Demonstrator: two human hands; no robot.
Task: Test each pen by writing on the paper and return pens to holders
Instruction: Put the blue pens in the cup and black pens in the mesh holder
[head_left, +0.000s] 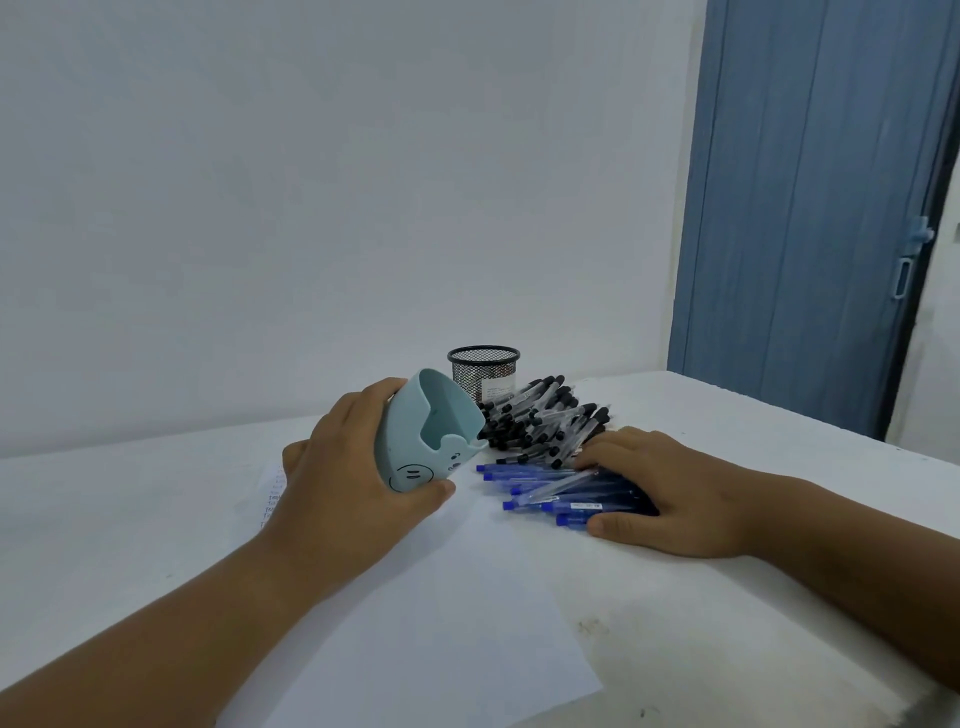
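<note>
Pens lie loose on the worktop: blue pens (561, 493) under the flat right hand (660, 488), black pens (545, 421) at twelve o'clock. Left hand (343, 467) grips the tilted, empty blue holder (421, 431); returning seems barely begun.

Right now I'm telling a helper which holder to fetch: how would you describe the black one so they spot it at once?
Look to the far edge of the white table, near the wall. Behind the heap of black-capped pens stands the black holder, upright. Unlike the pale blue holder tilted in the left hand, it is dark wire mesh, round, and nobody touches it.
</note>
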